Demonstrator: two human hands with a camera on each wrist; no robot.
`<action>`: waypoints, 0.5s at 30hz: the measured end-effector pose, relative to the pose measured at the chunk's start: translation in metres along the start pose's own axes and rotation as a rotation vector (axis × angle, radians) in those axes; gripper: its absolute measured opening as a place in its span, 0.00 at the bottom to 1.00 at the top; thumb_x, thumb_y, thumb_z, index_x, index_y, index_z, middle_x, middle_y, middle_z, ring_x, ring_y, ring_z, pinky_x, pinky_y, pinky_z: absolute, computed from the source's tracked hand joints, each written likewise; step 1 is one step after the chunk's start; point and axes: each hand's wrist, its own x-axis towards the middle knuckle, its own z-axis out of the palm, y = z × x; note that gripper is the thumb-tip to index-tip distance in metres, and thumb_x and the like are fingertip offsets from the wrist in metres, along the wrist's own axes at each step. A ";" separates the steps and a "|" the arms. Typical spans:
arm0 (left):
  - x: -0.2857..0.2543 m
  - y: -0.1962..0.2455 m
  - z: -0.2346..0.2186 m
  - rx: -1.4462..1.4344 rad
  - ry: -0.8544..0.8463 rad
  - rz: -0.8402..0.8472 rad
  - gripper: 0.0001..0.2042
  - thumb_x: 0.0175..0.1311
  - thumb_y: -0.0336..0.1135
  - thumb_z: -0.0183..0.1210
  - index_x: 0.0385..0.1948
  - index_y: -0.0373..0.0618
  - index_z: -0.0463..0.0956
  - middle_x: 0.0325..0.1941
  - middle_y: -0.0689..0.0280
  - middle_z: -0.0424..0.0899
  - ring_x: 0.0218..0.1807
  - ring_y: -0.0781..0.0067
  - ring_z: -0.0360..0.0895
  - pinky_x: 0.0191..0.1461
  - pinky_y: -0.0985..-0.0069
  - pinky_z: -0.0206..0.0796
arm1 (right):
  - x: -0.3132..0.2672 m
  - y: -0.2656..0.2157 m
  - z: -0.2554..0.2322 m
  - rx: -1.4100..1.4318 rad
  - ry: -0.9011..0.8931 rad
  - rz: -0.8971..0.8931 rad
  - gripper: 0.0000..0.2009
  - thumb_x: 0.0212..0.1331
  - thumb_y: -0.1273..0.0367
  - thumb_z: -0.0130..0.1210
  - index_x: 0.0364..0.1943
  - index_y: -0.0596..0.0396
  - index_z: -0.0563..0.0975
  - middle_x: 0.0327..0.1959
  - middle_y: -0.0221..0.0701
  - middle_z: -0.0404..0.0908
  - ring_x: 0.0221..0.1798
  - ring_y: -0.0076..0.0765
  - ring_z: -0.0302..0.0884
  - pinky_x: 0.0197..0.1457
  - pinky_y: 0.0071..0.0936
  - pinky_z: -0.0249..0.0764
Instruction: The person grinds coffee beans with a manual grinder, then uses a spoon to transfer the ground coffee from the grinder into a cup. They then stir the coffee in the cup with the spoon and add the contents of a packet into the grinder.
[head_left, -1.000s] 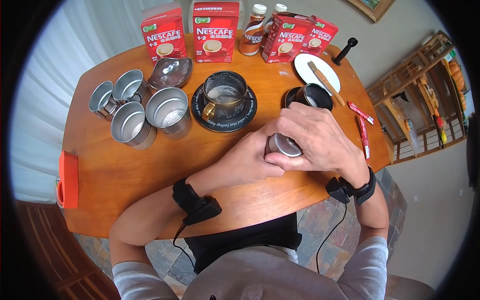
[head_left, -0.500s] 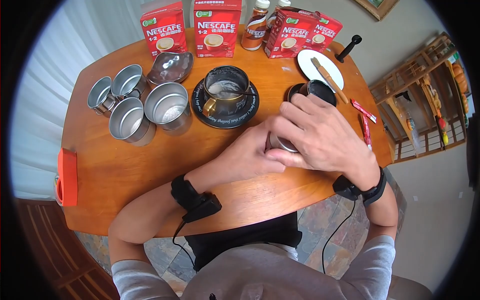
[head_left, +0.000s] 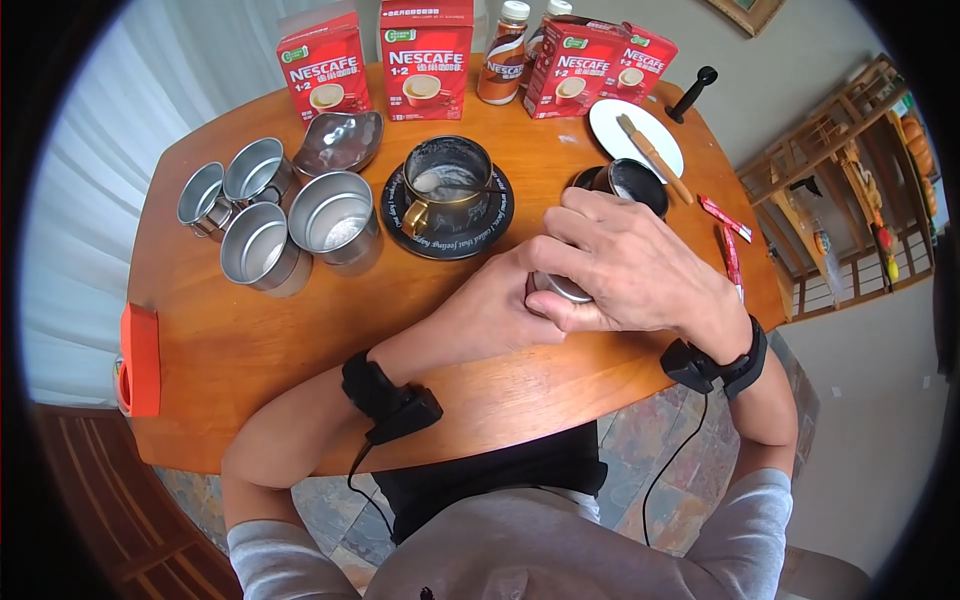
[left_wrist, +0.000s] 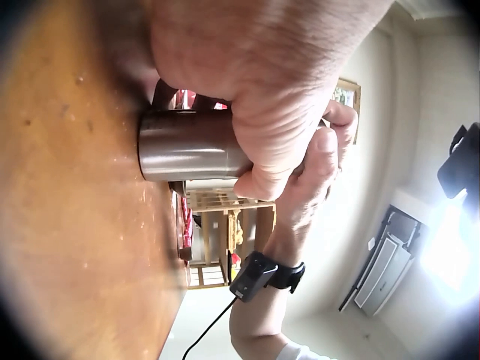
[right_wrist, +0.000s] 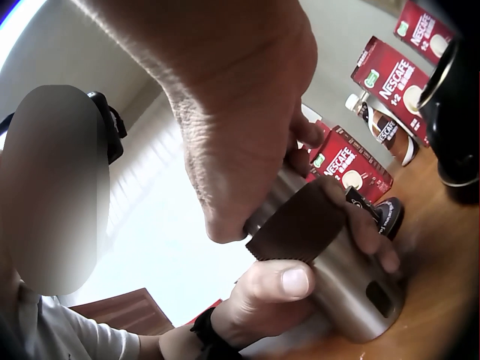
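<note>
Both hands are on a metal manual coffee grinder (head_left: 562,287), upright near the table's front edge. My left hand (head_left: 488,315) grips its body (right_wrist: 360,296), fingers and thumb wrapped around near a brown band (right_wrist: 298,225). From above, my right hand (head_left: 630,262) holds the top, its curled fingers covering most of the cap. In the left wrist view, the grinder's lower part (left_wrist: 187,150) shows below the left hand, its base right at the tabletop. Just beyond the right hand stands a dark cup (head_left: 637,185) on a saucer.
Several metal cups (head_left: 335,222) stand at left, before a dark wavy dish (head_left: 339,143). A black mug (head_left: 450,205) sits on a saucer. Red Nescafe boxes (head_left: 428,65) and bottles line the back. A brush (head_left: 655,160) lies across a white plate (head_left: 608,120); red sachets (head_left: 733,262) lie at right.
My right hand has turned on the grinder's top, its wrist swinging outward to the right, so less of the cap shows. The left hand keeps its grip in nearly the same place.
</note>
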 end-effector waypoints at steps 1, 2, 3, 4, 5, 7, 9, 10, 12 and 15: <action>0.000 0.000 -0.002 -0.009 -0.005 -0.001 0.28 0.50 0.25 0.67 0.57 0.41 0.71 0.47 0.62 0.81 0.50 0.72 0.80 0.56 0.69 0.75 | 0.002 0.001 -0.001 0.002 -0.013 -0.009 0.15 0.61 0.56 0.65 0.39 0.52 0.76 0.31 0.34 0.75 0.38 0.45 0.78 0.38 0.43 0.77; 0.000 -0.001 -0.003 -0.020 -0.013 -0.002 0.28 0.50 0.25 0.67 0.57 0.40 0.71 0.47 0.62 0.81 0.50 0.73 0.80 0.56 0.69 0.75 | 0.002 0.000 -0.002 0.005 -0.028 -0.014 0.15 0.61 0.57 0.65 0.39 0.52 0.76 0.31 0.34 0.75 0.39 0.45 0.78 0.38 0.43 0.77; 0.000 -0.002 -0.003 -0.033 -0.022 -0.002 0.28 0.50 0.25 0.67 0.57 0.40 0.71 0.47 0.62 0.80 0.50 0.73 0.80 0.56 0.69 0.75 | 0.002 -0.001 -0.003 -0.006 -0.009 0.020 0.16 0.60 0.56 0.65 0.38 0.52 0.76 0.30 0.34 0.75 0.37 0.45 0.78 0.37 0.43 0.77; 0.000 -0.003 -0.001 -0.055 0.018 0.017 0.28 0.51 0.25 0.67 0.57 0.40 0.70 0.48 0.62 0.80 0.50 0.73 0.80 0.57 0.69 0.74 | 0.003 -0.003 -0.003 -0.019 0.007 0.056 0.16 0.60 0.56 0.65 0.38 0.52 0.76 0.29 0.34 0.76 0.36 0.44 0.79 0.36 0.42 0.77; 0.000 -0.003 0.002 -0.077 0.061 0.038 0.29 0.51 0.25 0.67 0.58 0.40 0.70 0.48 0.62 0.80 0.51 0.73 0.80 0.57 0.69 0.74 | 0.005 -0.005 -0.002 -0.034 0.023 0.089 0.16 0.60 0.56 0.66 0.37 0.52 0.75 0.28 0.34 0.76 0.35 0.44 0.80 0.35 0.41 0.76; -0.001 0.001 0.004 -0.095 0.130 0.036 0.30 0.51 0.26 0.68 0.60 0.40 0.69 0.50 0.61 0.80 0.52 0.72 0.80 0.59 0.69 0.74 | 0.005 -0.026 0.005 -0.186 0.038 0.320 0.18 0.60 0.54 0.66 0.37 0.53 0.75 0.28 0.34 0.77 0.34 0.44 0.79 0.33 0.41 0.76; 0.000 0.011 0.008 -0.096 0.166 -0.015 0.32 0.52 0.26 0.69 0.62 0.41 0.68 0.51 0.60 0.80 0.53 0.72 0.80 0.60 0.69 0.73 | 0.005 -0.041 0.010 -0.290 0.048 0.502 0.20 0.60 0.53 0.66 0.38 0.54 0.74 0.27 0.33 0.79 0.31 0.43 0.81 0.30 0.39 0.76; 0.000 0.011 0.008 -0.109 0.143 -0.022 0.32 0.52 0.27 0.69 0.63 0.41 0.67 0.52 0.60 0.81 0.53 0.71 0.80 0.60 0.69 0.73 | 0.003 -0.041 0.010 -0.271 0.053 0.495 0.19 0.60 0.53 0.66 0.37 0.54 0.74 0.27 0.34 0.79 0.31 0.43 0.81 0.30 0.39 0.76; -0.001 0.010 0.005 -0.131 0.105 -0.035 0.34 0.53 0.28 0.70 0.64 0.41 0.66 0.53 0.58 0.81 0.53 0.71 0.80 0.61 0.69 0.73 | 0.002 -0.038 0.010 -0.231 0.063 0.471 0.19 0.60 0.53 0.66 0.36 0.54 0.74 0.27 0.34 0.78 0.31 0.43 0.80 0.31 0.39 0.75; -0.004 0.003 0.000 -0.125 0.055 0.017 0.33 0.53 0.28 0.70 0.63 0.41 0.67 0.52 0.60 0.82 0.52 0.73 0.79 0.59 0.69 0.74 | -0.001 -0.011 0.003 -0.025 0.091 0.177 0.19 0.60 0.53 0.65 0.35 0.54 0.76 0.28 0.35 0.79 0.31 0.45 0.80 0.31 0.40 0.75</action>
